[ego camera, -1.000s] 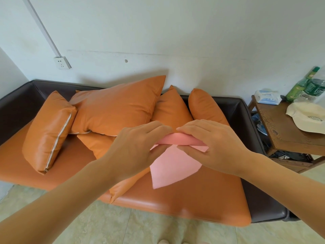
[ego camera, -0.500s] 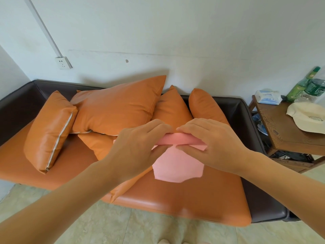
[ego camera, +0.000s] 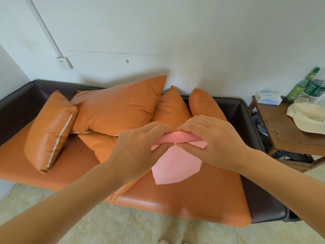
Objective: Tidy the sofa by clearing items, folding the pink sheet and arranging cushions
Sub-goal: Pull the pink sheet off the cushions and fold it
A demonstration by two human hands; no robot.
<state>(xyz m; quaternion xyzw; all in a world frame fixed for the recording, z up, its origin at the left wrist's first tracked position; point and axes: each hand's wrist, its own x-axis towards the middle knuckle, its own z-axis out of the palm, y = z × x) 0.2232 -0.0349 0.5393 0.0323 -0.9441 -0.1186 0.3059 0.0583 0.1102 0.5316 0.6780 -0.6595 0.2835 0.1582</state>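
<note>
pinching the pink sheet between them, left hand and right hand hold it above the sofa.

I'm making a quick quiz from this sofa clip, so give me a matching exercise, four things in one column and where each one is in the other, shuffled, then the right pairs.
Things:
1. pink sheet
2. cream cap
3. tissue pack
4. wall socket

Places:
A. on the wall above the sofa's left end
B. pinched along its folded top edge by the left hand and right hand, over the sofa seat
C. at the back corner of the wooden side table, beside the green bottles
D. lying on the side table's right part, nearer than the bottles

Pairs: 1-B, 2-D, 3-C, 4-A
</note>
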